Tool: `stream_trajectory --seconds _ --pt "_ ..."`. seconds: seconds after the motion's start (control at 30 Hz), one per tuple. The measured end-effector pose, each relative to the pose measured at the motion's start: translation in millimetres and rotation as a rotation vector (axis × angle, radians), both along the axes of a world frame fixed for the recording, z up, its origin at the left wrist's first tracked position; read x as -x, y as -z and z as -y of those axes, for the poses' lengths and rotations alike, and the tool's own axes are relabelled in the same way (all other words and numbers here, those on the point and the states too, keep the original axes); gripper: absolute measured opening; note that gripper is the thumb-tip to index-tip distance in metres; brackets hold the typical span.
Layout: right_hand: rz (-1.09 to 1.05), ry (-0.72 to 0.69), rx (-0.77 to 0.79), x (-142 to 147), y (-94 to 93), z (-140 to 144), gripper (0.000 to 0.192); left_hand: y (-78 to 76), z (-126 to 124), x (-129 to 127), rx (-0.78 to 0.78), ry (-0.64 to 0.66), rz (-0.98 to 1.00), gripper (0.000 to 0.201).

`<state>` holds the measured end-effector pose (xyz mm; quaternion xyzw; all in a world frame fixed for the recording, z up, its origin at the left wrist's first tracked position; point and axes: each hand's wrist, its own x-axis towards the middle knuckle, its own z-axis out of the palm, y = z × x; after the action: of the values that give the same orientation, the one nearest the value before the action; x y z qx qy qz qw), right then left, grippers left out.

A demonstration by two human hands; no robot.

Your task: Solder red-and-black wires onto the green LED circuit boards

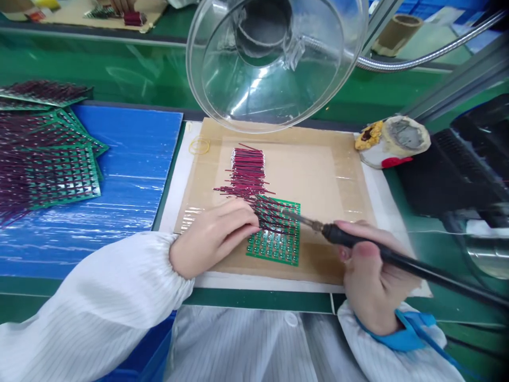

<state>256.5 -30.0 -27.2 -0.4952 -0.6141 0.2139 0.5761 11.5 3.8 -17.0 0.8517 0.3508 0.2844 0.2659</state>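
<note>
Well to the left of the fingers of the left hand [214,233], green circuit boards [63,175] are piled in a loose fan, bristling with thin dark-red wires, and a glossy, streaked blue sheet [131,159] is partly covered by them. Beyond those fingers, a thin yellow rubber band [200,154] is laid on a smooth tan panel [318,260]. The left fingers themselves are bent and drawn together; whether a wire is pinched cannot be told, since their inner side is hidden. Just past them, straight red and dark wires [248,167] are bundled, tightly packed at the far end and splayed at the near one. Directly right of the left fingertips, a flat green board [274,252] is set, its far part crossed by wires, its near rows of shiny dots exposed. By the right hand [374,270], the slim black handle of a soldering iron [401,260] is gripped, its narrow metal tip pointed in among the board's wires. Beyond the right fingers, a round whitish pot [405,140] is placed; a dull grey surface is shown inside its mouth, and a pitted yellow sponge [369,136] is seen at its left side.
</note>
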Motion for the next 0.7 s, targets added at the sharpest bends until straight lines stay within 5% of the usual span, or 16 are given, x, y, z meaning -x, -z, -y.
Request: stream_trajectory --seconds 0.23,0.7 --pt "0.038 -0.212 0.036 -3.8 4.8 2.3 0.017 4.7 7.1 -3.0 -0.001 -0.083 -0.089 0.012" --pt "0.069 -0.209 0.037 -3.1 3.5 2.6 0.014 5.6 8.1 -4.2 0.043 -0.103 -0.079 0.012"
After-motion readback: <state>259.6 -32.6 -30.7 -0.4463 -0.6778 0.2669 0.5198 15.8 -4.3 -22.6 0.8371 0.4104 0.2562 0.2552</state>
